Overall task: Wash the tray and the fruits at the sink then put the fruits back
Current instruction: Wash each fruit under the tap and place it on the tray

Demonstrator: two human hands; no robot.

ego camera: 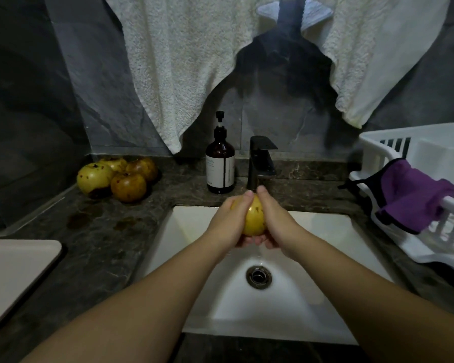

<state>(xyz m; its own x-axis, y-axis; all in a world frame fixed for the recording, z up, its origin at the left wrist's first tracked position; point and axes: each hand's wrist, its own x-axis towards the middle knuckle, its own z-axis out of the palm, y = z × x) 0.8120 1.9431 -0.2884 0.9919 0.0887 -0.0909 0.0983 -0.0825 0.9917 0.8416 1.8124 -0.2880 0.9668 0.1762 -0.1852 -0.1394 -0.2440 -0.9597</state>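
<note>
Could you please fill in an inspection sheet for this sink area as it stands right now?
Surface: dark stone counter, white sink.
Job's things: yellow fruit held over the sink; four fruits on counter, back left; tray at left.
Clutter: soap bottle, purple cloth on white rack.
Hands: left hand and right hand both hold the fruit.
Cables: nothing seen.
Surroundings: black faucet, white towels above.

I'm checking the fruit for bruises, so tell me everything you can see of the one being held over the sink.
The fruit is round, yellow and smooth-skinned, with a few small dark specks near its top. It is cupped between the left hand and right hand, above the white sink, just below the dark faucet. Its underside is hidden by fingers.
</note>
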